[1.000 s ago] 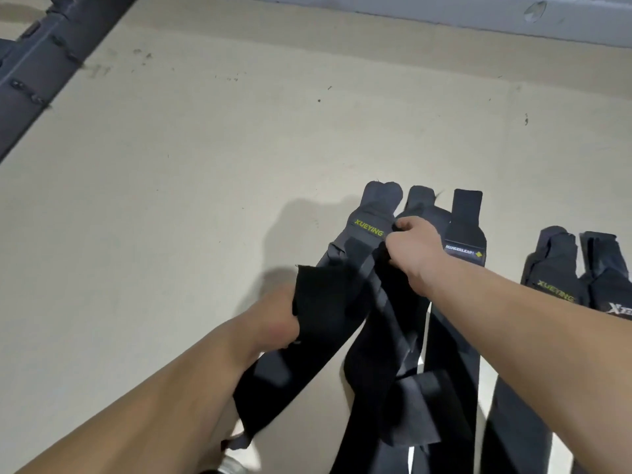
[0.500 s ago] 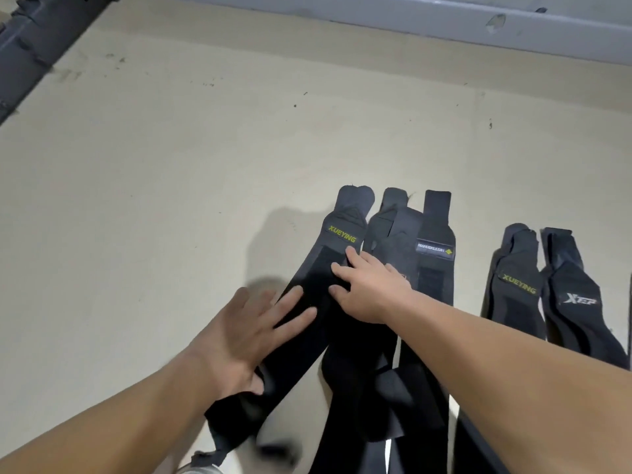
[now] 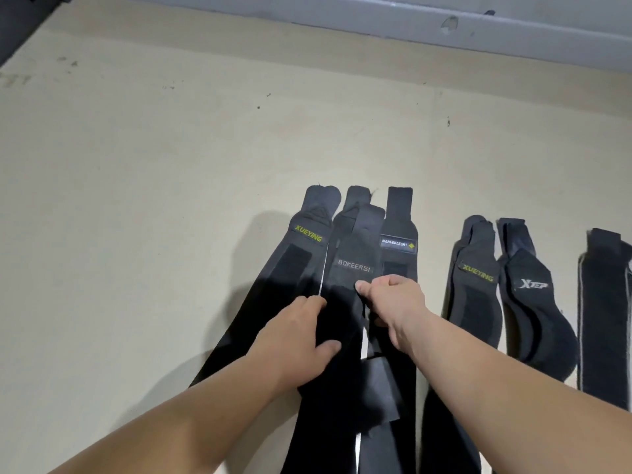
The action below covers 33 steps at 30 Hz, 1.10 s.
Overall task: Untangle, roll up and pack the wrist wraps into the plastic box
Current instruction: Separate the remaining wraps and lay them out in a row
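Note:
Several black wrist wraps lie side by side on the beige floor. The left group holds a XUEYING wrap (image 3: 307,241), a BOKEERSI wrap (image 3: 352,265) and a MANUEKLEAR wrap (image 3: 398,234); their tails overlap toward me. My left hand (image 3: 294,336) grips the BOKEERSI wrap's left edge, thumb lying on the fabric. On its right edge, my right hand (image 3: 393,302) pinches it with curled fingers. The plastic box is out of view.
To the right lie a second XUEYING wrap (image 3: 475,282), an XTEP wrap (image 3: 531,292) and another black wrap (image 3: 602,302) at the frame edge. A grey wall base (image 3: 410,25) runs along the back. Bare beige floor (image 3: 136,200) stretches left.
The left XUEYING wrap, lifted a second ago, now lies flat. Both hands went from flat on the wraps to curled on the middle BOKEERSI wrap, whose label now shows.

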### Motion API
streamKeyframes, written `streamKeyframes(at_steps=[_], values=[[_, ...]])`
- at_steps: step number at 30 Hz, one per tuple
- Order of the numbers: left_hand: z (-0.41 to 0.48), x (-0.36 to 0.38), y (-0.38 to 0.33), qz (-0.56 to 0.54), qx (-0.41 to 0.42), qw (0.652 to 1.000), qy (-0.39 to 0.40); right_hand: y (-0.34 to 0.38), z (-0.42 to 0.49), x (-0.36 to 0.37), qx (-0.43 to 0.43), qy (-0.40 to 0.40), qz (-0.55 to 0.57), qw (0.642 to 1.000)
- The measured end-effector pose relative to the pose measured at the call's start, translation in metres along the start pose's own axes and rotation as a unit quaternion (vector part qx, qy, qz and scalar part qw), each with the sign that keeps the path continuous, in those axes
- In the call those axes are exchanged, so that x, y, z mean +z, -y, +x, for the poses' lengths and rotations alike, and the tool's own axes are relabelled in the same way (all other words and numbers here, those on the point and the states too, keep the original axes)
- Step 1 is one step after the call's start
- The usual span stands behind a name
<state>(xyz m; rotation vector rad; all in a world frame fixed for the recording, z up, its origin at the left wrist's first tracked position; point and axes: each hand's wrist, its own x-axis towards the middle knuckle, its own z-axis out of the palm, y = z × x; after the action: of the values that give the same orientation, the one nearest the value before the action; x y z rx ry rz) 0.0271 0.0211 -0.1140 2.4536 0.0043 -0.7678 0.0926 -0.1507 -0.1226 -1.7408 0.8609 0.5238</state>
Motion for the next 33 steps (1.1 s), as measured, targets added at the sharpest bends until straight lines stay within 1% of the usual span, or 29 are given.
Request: streamKeyframes(at_steps=[2, 4, 6, 9, 11, 14, 16, 18, 19, 21, 22, 23, 25, 27, 29, 31, 32, 33], values=[[0.003, 0.006, -0.002, -0.002, -0.026, 1.0, -0.016, -0.002, -0.005, -0.003, -0.078, -0.017, -0.031, 0.996], [0.005, 0.008, -0.005, -0.028, -0.049, 0.998, -0.016, -0.001, -0.015, -0.006, -0.147, -0.011, -0.054, 0.988], [0.006, 0.006, -0.01, -0.048, -0.062, 0.997, -0.006, 0.0, -0.021, -0.01, -0.166, 0.019, -0.037, 0.985], [0.005, 0.004, -0.019, -0.106, -0.083, 0.991, -0.011, -0.001, -0.024, -0.018, -0.122, 0.079, 0.034, 0.989], [0.006, 0.002, -0.025, -0.17, -0.104, 0.98, -0.022, -0.003, -0.023, -0.021, -0.063, 0.123, 0.076, 0.987], [0.008, -0.004, -0.032, -0.311, -0.128, 0.939, -0.068, 0.001, -0.023, -0.021, -0.011, 0.156, 0.106, 0.982], [0.008, -0.013, -0.038, -0.37, -0.116, 0.919, -0.07, 0.007, -0.018, -0.024, 0.027, 0.182, 0.161, 0.97], [0.009, -0.014, -0.042, -0.42, -0.096, 0.902, -0.03, 0.013, -0.013, -0.033, 0.048, 0.206, 0.216, 0.953], [0.009, -0.014, -0.044, -0.436, -0.1, 0.894, 0.011, 0.015, -0.013, -0.037, 0.05, 0.211, 0.221, 0.951], [0.013, -0.009, -0.044, -0.449, -0.146, 0.877, 0.095, 0.014, -0.007, -0.042, 0.031, 0.18, 0.192, 0.964], [0.016, -0.006, -0.044, -0.449, -0.164, 0.871, 0.115, 0.013, -0.004, -0.042, 0.018, 0.156, 0.177, 0.972], [0.017, -0.005, -0.044, -0.441, -0.171, 0.873, 0.115, 0.013, -0.002, -0.043, 0.009, 0.125, 0.167, 0.978], [0.021, -0.003, -0.045, -0.412, -0.156, 0.893, 0.094, 0.017, 0.003, -0.045, -0.015, 0.046, 0.159, 0.986], [0.021, -0.003, -0.047, -0.383, -0.139, 0.91, 0.084, 0.028, 0.008, -0.05, -0.064, -0.025, 0.145, 0.987], [0.023, -0.002, -0.05, -0.365, -0.129, 0.919, 0.078, 0.047, 0.009, -0.057, -0.126, -0.073, 0.13, 0.981], [0.033, 0.001, -0.049, -0.345, -0.135, 0.925, 0.078, 0.065, 0.01, -0.067, -0.191, -0.093, 0.111, 0.971], [0.038, 0.002, -0.048, -0.338, -0.142, 0.927, 0.076, 0.072, 0.01, -0.068, -0.209, -0.079, 0.1, 0.97], [0.042, 0.003, -0.048, -0.329, -0.15, 0.93, 0.069, 0.076, 0.011, -0.068, -0.212, -0.05, 0.094, 0.972]])
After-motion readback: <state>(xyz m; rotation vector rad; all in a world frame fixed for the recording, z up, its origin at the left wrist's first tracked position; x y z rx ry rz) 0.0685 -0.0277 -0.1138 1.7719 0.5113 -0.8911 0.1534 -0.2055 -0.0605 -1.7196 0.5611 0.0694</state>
